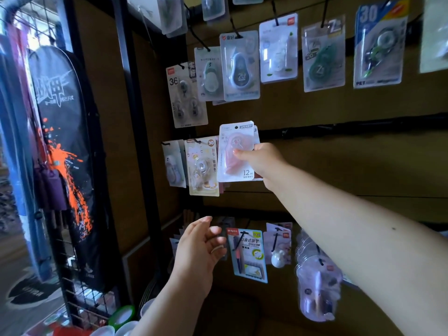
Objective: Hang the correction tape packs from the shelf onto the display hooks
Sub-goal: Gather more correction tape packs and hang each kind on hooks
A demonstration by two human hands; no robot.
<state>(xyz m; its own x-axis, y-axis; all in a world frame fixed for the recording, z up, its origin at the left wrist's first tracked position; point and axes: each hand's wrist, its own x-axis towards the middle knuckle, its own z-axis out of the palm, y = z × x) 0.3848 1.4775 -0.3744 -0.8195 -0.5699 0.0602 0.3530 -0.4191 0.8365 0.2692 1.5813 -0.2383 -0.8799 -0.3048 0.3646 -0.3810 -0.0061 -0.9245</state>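
While the left hand [198,251] hovers low before the display wall with its grip loose, fingers spread and holding nothing, a cat-print pack [202,166] hangs on a hook just left of the pink correction tape pack [236,151]. That pack is pinched upright by the right hand [263,161], thumb on its front, against the board.

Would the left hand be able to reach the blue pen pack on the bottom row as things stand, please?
Probably yes: the left hand is open, holds nothing and hovers just left of the blue pen pack, with nothing between them.
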